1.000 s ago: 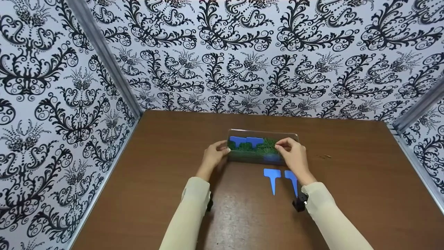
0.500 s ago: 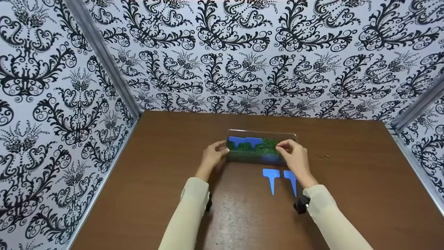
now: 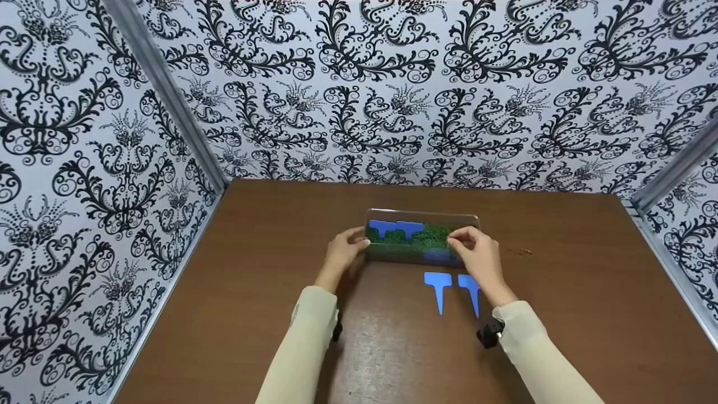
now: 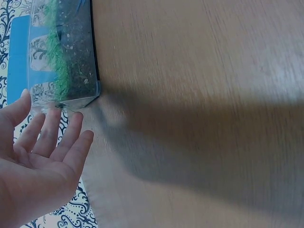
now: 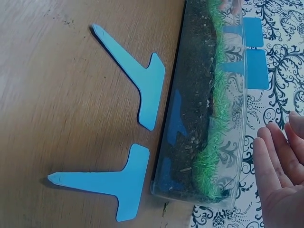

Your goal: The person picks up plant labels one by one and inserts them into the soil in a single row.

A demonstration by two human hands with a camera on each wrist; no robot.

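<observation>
On the left, a white wall (image 3: 56,168) with black scrollwork met a brown wood-grain table (image 3: 269,235). Left of centre, the left hand (image 3: 343,252) reached from a pale sleeve (image 3: 314,331), fingers extended and thumb apart, touching the near end of a clear, glossy rectangular box (image 3: 392,253) at the centre of the frame. Inside, tufted green grass (image 3: 435,235) topped dark, gritty soil (image 5: 190,85), where two smooth blue T-shaped markers (image 3: 382,228) stood upright towards the left. Below the box, two matching flat markers (image 3: 440,285) lay with tapered points towards the viewer. Right of centre, the right hand (image 3: 481,255) hovered over the box's right end, thumb and forefinger together; whether they pinched anything could not be told. Farther right lay tiny brownish bits (image 3: 526,252). Compared with a second earlier, the right hand sat slightly farther right; box and markers kept their places.
</observation>
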